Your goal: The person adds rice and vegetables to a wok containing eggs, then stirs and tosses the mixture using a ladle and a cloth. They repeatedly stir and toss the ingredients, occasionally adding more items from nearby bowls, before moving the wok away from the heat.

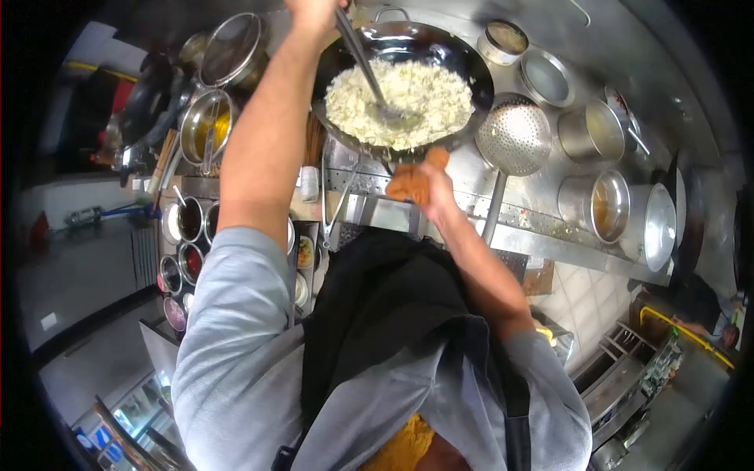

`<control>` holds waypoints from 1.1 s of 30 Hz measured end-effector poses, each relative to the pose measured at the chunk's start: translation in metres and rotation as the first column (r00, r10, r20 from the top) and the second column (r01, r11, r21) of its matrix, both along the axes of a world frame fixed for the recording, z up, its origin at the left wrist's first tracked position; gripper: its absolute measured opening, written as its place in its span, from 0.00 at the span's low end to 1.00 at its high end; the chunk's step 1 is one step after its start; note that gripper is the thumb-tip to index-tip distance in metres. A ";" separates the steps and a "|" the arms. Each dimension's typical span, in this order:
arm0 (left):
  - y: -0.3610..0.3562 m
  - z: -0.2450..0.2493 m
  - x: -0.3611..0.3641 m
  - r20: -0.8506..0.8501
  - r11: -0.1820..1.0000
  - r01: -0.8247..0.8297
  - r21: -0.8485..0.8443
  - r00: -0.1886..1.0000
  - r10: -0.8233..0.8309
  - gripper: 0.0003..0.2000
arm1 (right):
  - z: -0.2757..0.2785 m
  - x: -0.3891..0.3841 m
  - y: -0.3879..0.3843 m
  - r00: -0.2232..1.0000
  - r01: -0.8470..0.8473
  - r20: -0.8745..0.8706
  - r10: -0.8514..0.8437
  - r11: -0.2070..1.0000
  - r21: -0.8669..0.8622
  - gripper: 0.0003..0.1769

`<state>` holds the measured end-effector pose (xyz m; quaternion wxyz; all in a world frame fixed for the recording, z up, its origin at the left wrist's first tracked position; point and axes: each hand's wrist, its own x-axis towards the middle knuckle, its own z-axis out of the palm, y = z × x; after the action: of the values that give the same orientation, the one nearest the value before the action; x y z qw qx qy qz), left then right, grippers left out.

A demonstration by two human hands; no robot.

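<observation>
Left of the wok (463, 56), beyond the left forearm, a pot (188, 141) holds yellow liquid. The left hand (314, 14), partly cut off by the frame, reaches to the wok's far left side, arm nearly straight, fingers closed round the ladle (360, 55) as far as can be seen. The ladle's long axis slants from that hand rightward and toward the body — into the wok's middle, its head sunk in the pale, rice-like food (436, 94). The right hand (440, 192), the closer to the wok's near rim, clasps a brown cloth (408, 184) against it, forearm angled in from the right — any handle beneath is hidden. Just beside the wok's right side, a perforated strainer (514, 137) lies on the steel table (534, 196).
</observation>
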<state>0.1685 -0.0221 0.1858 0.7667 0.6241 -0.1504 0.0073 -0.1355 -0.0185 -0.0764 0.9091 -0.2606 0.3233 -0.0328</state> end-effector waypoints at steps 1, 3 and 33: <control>-0.001 -0.013 0.015 0.004 1.000 -0.011 -0.008 1.000 0.011 0.14 | -0.002 -0.017 0.007 1.000 -0.009 0.009 0.009 1.000 -0.005 0.27; 0.020 0.007 0.014 -0.058 0.975 0.066 -0.212 0.995 -0.080 0.15 | -0.005 -0.080 0.036 0.999 0.007 -0.038 -0.012 0.990 -0.139 0.28; 0.112 0.060 -0.080 0.234 0.893 0.386 -0.232 0.913 -0.334 0.15 | 0.024 -0.074 0.020 0.993 0.100 -0.054 -0.101 0.995 -0.031 0.27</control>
<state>0.0889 0.0903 0.2457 0.8154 0.4700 -0.3332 -0.0558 -0.2092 0.0012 -0.0521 0.8932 -0.2577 0.3605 -0.0759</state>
